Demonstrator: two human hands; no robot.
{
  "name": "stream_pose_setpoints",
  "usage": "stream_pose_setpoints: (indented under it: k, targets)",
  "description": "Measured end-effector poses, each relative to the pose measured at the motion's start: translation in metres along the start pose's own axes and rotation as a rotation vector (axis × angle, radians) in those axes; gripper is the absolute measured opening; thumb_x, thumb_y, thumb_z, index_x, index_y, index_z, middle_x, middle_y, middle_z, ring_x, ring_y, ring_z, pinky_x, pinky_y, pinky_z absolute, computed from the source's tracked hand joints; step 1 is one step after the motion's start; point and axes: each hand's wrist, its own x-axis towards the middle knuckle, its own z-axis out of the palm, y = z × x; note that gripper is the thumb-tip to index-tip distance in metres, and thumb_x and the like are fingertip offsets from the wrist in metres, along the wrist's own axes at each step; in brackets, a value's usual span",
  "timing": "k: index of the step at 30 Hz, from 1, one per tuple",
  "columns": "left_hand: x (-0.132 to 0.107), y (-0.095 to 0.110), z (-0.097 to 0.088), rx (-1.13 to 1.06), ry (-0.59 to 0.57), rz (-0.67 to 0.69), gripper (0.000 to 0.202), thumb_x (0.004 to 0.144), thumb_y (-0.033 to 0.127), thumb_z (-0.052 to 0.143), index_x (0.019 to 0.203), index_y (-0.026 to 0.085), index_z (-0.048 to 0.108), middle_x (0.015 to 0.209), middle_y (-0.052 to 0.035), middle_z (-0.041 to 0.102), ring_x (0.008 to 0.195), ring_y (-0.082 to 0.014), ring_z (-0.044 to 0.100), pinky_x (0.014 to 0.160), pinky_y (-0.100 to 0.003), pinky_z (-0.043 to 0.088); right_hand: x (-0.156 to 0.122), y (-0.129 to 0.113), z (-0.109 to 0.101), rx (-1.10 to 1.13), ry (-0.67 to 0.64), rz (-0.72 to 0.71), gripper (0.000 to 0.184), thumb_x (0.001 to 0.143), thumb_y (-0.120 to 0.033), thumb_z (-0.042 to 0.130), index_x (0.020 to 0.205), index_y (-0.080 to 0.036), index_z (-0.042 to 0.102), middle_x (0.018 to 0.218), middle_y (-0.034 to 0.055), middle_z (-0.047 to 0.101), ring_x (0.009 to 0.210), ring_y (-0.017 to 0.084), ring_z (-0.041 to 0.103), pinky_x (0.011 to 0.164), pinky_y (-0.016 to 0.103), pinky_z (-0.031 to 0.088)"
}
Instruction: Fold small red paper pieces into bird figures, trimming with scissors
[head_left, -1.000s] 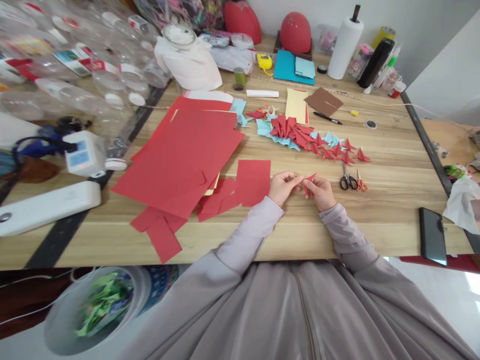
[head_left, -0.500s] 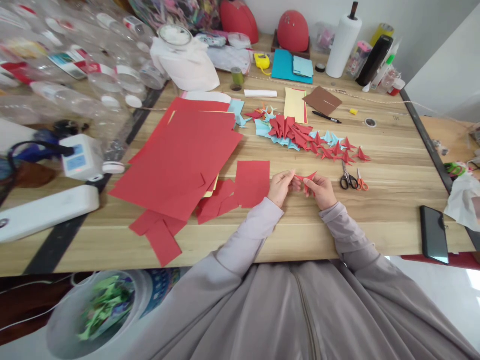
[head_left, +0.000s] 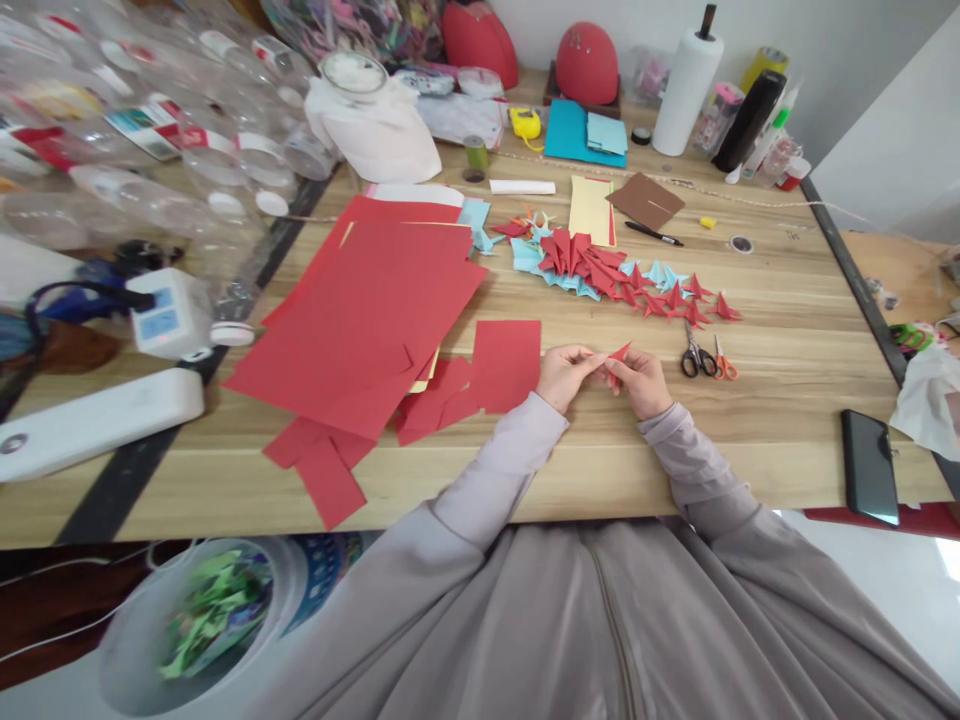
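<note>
Taking the hands as the clock's centre, with twelve at the table's far edge, a folded piece of red paper [head_left: 619, 353] sits between the fingertips, just above the wooden table [head_left: 600, 455]. Much of it is covered by the fingers, so its full shape can't be made out; the lower bit, under the right thumb, is hardest to read. Its one clear sharp tip points to about two o'clock, and the long axis of what shows runs from there down toward eight.

The left hand [head_left: 568, 375] pinches the paper's near-left end between thumb and forefinger (the exact grip is partly lost behind the thumb). The right hand [head_left: 643, 380] pinches it too, thumb on top, other fingers curled underneath and mostly hidden.

A red square sheet [head_left: 506, 366] lies at nine o'clock, black-handled scissors [head_left: 697, 361] and orange-handled scissors [head_left: 724, 367] at three. Toward twelve and one, folded red pieces [head_left: 574, 257] overlap light blue ones, hiding parts of them. Plastic bottles [head_left: 210, 150] at ten are blurred and cut off by the frame.
</note>
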Motion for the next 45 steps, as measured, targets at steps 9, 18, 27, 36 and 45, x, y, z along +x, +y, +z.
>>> stream_pose_setpoints:
  k: [9, 18, 27, 36, 45]
  targets:
    - [0.0, 0.001, -0.002, -0.051, -0.049, 0.01, 0.038, 0.072, 0.049, 0.068, 0.061, 0.012, 0.067, 0.055, -0.0053, 0.066, 0.051, -0.0153, 0.062, 0.057, -0.029, 0.051, -0.001, 0.0, 0.001, -0.025, 0.014, -0.023, 0.031, 0.068, -0.044, 0.074, 0.06, -0.016, 0.061, 0.047, -0.0035, 0.058, 0.036, 0.006, 0.046, 0.036, 0.02, 0.038]
    - [0.005, -0.002, -0.005, -0.157, 0.014, -0.017, 0.054, 0.071, 0.064, 0.061, 0.056, 0.013, 0.06, 0.058, -0.0091, 0.066, 0.057, -0.0192, 0.066, 0.054, -0.031, 0.052, 0.0, 0.001, -0.002, -0.009, 0.084, -0.017, 0.034, 0.067, -0.044, 0.074, 0.057, -0.017, 0.057, 0.046, -0.0033, 0.057, 0.035, 0.006, 0.045, 0.036, 0.02, 0.038]
    - [0.001, -0.003, -0.002, 0.054, 0.032, 0.021, 0.032, 0.056, 0.037, 0.083, 0.066, 0.014, 0.064, 0.055, 0.0006, 0.063, 0.051, -0.011, 0.058, 0.056, -0.025, 0.046, -0.001, 0.0, 0.001, -0.023, 0.021, 0.01, 0.035, 0.066, -0.047, 0.075, 0.06, -0.016, 0.061, 0.048, -0.0031, 0.058, 0.036, 0.006, 0.046, 0.036, 0.02, 0.038]
    - [0.0, -0.005, -0.002, 0.067, 0.045, 0.013, 0.03, 0.066, 0.041, 0.074, 0.059, 0.014, 0.063, 0.053, -0.0008, 0.062, 0.05, -0.0116, 0.057, 0.055, -0.026, 0.045, 0.0, 0.0, 0.002, -0.043, 0.021, 0.005, 0.036, 0.066, -0.049, 0.074, 0.06, -0.017, 0.059, 0.048, -0.0035, 0.057, 0.037, 0.006, 0.045, 0.036, 0.019, 0.039]
    - [0.009, -0.002, -0.015, -0.144, 0.128, 0.004, 0.035, 0.068, 0.046, 0.072, 0.06, 0.014, 0.061, 0.055, -0.0008, 0.06, 0.046, -0.0109, 0.056, 0.051, -0.026, 0.047, -0.001, 0.001, -0.005, 0.008, 0.067, 0.003, 0.035, 0.066, -0.045, 0.075, 0.056, -0.017, 0.057, 0.046, -0.0028, 0.058, 0.035, 0.006, 0.045, 0.035, 0.02, 0.037]
